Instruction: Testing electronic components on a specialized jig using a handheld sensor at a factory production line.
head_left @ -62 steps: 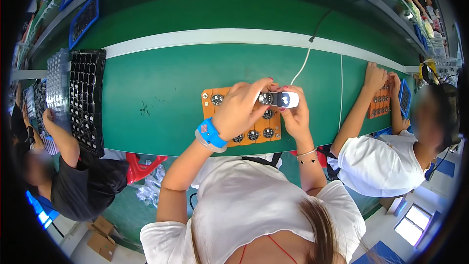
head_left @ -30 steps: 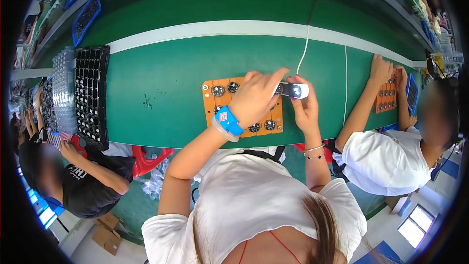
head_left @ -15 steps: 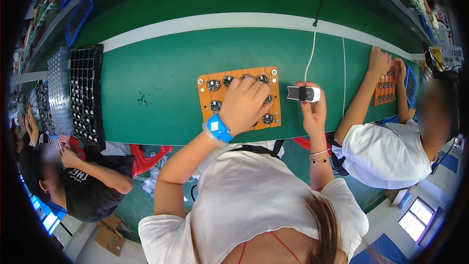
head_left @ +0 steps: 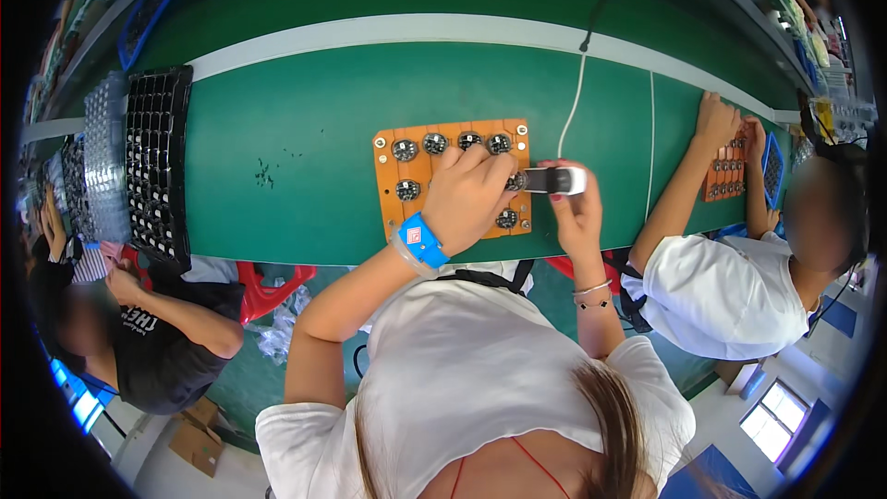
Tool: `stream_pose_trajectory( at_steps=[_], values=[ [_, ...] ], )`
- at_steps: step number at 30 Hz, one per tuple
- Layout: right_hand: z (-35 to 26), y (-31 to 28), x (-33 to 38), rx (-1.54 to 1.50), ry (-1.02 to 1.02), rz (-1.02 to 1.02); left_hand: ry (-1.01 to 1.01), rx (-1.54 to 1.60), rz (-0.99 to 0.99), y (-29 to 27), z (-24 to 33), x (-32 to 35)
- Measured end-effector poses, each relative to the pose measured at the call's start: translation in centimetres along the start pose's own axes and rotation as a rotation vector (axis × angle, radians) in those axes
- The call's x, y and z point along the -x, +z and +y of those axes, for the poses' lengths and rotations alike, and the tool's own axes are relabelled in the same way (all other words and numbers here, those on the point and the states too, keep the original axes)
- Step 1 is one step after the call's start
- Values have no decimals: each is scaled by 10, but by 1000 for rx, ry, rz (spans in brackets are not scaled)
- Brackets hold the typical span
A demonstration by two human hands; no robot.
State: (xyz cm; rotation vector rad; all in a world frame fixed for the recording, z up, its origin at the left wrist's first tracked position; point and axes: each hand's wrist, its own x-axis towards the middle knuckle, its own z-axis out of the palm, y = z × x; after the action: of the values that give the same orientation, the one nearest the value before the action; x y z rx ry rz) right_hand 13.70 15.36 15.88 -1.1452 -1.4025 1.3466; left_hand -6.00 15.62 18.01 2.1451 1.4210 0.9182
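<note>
An orange board [head_left: 388,212] lies on the green table [head_left: 305,129], with several small round black parts set in its holes. My left hand [head_left: 467,199], a blue band at its wrist, rests on the board's right half with fingers curled over the parts. My right hand [head_left: 573,212] grips a small white and black corded tool [head_left: 554,181] at the board's right edge, its tip pointing at the board. The tool's white cable [head_left: 575,97] runs up across the table.
A black compartment tray [head_left: 157,162] with small parts lies at the table's left end. A person in a black top sits lower left. At right a person in white works with both hands on another orange board [head_left: 722,171].
My right hand brought the tool back from the right to the board's edge. My left hand stayed on the board, shifting slightly over its right half. The view has tilted a little.
</note>
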Motion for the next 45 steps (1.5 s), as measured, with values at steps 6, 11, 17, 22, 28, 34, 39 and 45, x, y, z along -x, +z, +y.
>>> stream_pose_trajectory(
  at_steps=[6,11,17,22,28,34,39,45],
  values=[
    [-10,-11,5,-88,-95,119,-26,93,-29,-12,2,23],
    [-16,-8,8,81,-111,-60,-108,-46,-31,-12,-6,31],
    [-24,4,4,346,-178,-176,-112,40,-58,-16,-6,31],
    [-24,22,5,301,-182,-211,-66,110,25,-25,0,32],
    [-12,26,15,-95,-82,24,-140,91,-21,-24,-11,42],
    [-10,19,12,51,-134,-72,-95,-10,-19,-28,-25,54],
    [-7,25,12,121,-115,-125,-53,-72,-44,-19,-21,47],
    [-8,24,9,274,-159,-195,-15,-18,12,-10,-23,48]
  ],
)
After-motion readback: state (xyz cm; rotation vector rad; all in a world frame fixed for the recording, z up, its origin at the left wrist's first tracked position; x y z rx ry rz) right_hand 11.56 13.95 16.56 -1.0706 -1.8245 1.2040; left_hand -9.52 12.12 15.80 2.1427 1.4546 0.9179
